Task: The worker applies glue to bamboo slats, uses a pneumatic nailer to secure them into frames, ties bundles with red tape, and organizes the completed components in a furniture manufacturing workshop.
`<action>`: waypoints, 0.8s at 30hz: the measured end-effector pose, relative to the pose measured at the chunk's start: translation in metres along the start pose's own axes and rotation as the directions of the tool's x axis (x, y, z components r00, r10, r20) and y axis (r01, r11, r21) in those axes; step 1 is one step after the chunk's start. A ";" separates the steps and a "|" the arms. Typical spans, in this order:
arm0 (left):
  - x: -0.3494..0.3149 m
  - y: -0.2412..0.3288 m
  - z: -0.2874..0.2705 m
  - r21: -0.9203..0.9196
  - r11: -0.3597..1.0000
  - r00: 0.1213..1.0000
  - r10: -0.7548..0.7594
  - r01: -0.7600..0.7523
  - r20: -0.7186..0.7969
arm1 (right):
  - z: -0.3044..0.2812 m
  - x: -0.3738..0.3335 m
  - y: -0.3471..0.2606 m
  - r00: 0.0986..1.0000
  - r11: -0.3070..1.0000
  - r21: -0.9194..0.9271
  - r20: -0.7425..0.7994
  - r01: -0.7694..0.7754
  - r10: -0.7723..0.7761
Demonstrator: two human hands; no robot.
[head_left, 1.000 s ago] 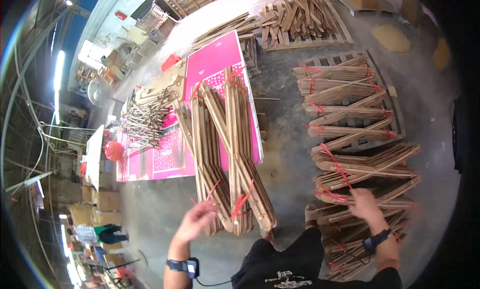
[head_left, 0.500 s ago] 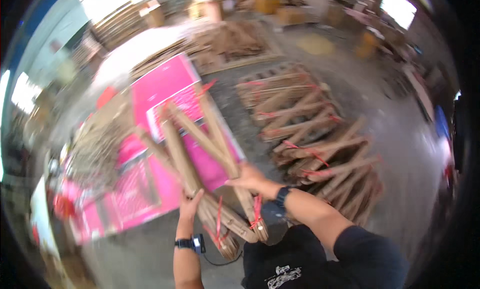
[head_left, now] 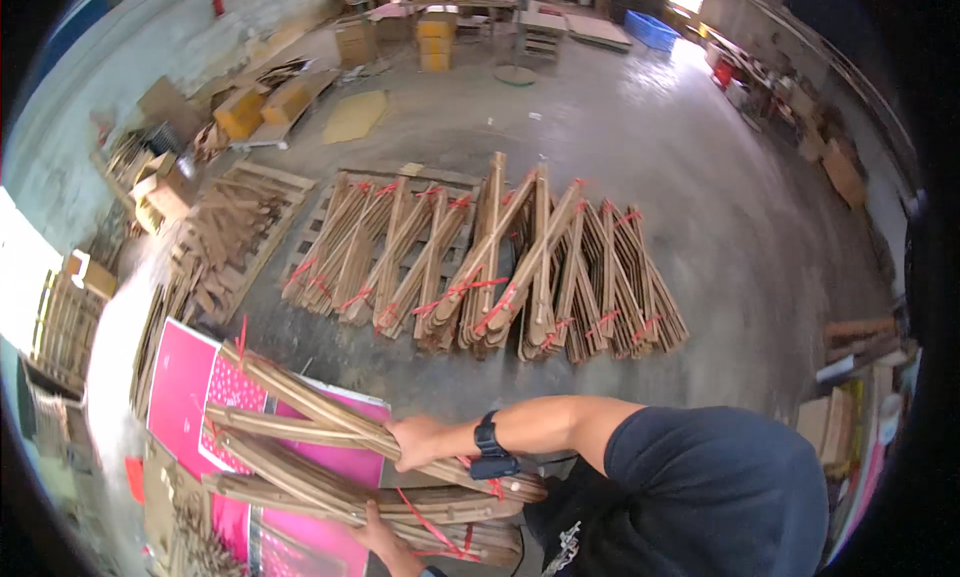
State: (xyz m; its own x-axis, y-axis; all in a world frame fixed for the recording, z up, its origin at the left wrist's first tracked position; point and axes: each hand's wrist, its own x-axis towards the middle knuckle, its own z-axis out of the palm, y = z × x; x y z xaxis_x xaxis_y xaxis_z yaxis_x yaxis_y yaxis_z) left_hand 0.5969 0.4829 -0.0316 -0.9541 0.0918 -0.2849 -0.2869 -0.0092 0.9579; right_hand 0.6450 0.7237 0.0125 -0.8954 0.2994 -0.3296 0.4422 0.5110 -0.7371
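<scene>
Bundles of long brown wooden strips lie across my two hands at the lower left, tied near their ends with red string. My right hand is closed round the upper bundle, its palm hidden from view. Lower down, my left hand grips the lower bundle from its near side; its fingers are partly hidden beneath the wood. Beneath both bundles spreads a pink printed sheet. The bundles' right ends reach close to my black shirt.
A long row of similar tied bundles stands ahead on the floor, its left part on a wooden pallet. Loose strips lie on another pallet at left. Cardboard boxes and a blue crate are farther off.
My view has swung to the right, bringing the row of bundles in front of me. Both hands still hold the bundles, which now lie more crosswise, close to my body.
</scene>
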 end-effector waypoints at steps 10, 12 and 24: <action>-0.056 0.059 0.062 0.158 0.944 0.939 0.247 -0.288 0.238 | -0.071 -0.115 0.031 0.968 0.972 0.232 -0.235 -0.028 0.084; -0.073 0.075 0.094 0.154 0.944 0.919 0.232 -0.291 0.318 | -0.097 -0.151 0.043 0.938 0.966 0.259 -0.330 -0.015 0.103; -0.199 0.078 0.347 0.136 0.884 0.586 0.175 -0.448 0.791 | -0.214 -0.345 0.172 0.527 0.916 0.391 -0.762 -0.091 0.377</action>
State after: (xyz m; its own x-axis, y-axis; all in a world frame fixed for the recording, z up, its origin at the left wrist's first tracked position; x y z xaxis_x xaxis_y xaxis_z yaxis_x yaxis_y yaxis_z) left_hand 0.7939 0.8098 0.1119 -0.5421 0.8398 0.0285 0.1855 0.0865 0.9788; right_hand 1.0408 0.8811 0.1255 -0.2651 0.9642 -0.0021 0.4661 0.1262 -0.8757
